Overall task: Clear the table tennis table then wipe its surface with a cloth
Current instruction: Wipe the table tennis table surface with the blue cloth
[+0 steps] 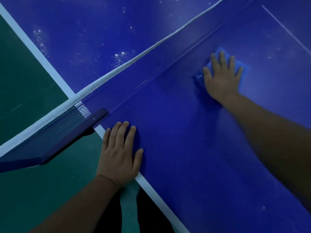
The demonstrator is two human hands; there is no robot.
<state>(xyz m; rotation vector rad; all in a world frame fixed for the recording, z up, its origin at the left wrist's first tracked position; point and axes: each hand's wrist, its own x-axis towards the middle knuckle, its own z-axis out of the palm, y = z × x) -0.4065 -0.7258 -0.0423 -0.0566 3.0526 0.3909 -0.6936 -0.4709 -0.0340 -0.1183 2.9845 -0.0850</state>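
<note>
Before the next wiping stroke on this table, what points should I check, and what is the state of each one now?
1. Cloth lies flat under the right hand: ok, straight fingers press it on the table.
2. Left hand braces on the table near the side edge: ok, it lies flat and holds nothing.
3. Near half free of loose objects: ok in the visible part.
4. Net clear of the cloth: ok, the two are apart.
5. Far half beyond the net clean: not ok, white specks show there.
6. Cloth damp or dry: cannot tell.
</note>
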